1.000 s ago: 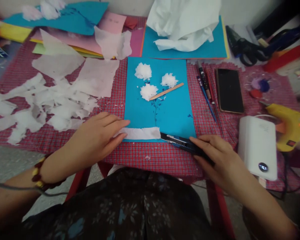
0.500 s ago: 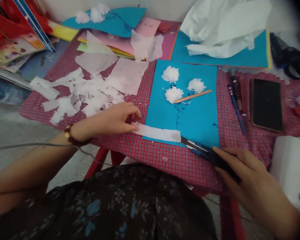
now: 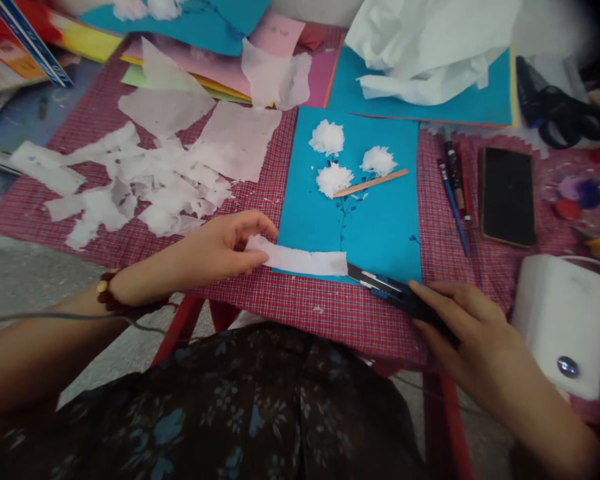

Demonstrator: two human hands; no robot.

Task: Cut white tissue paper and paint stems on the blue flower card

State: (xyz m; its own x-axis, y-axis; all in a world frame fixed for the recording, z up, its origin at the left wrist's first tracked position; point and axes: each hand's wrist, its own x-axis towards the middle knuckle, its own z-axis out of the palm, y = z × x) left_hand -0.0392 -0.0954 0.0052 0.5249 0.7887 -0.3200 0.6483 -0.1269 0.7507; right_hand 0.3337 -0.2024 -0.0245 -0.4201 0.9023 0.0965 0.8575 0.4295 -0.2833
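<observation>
My left hand [image 3: 230, 250] pinches the left end of a narrow white paper strip [image 3: 305, 260] between thumb and fingers. The strip lies across the lower edge of a blue sheet [image 3: 385, 233]. My right hand [image 3: 480, 340] grips a slim black-and-blue handheld tool [image 3: 400, 297], whose exact kind I cannot make out. Its narrow dark tip meets the strip's right end. Three white ruffled paper flowers [image 3: 328, 137] sit on the blue sheet above a drawn dark-blue stem. A flat wooden stick [image 3: 375, 183] lies beside them, one end touching the lower flower.
Torn white paper scraps [image 3: 160, 180] cover the table's left side. Crumpled white paper [image 3: 430, 53] rests on blue sheets at the back. To the right are brushes [image 3: 453, 193], a phone [image 3: 507, 197], black-handled scissors [image 3: 560, 127] and a white box-like object [image 3: 560, 327].
The view has shifted, so the table scene appears further left and slightly higher. Both hands keep their hold on the strip and the tool, whose tip remains at the strip's right end.
</observation>
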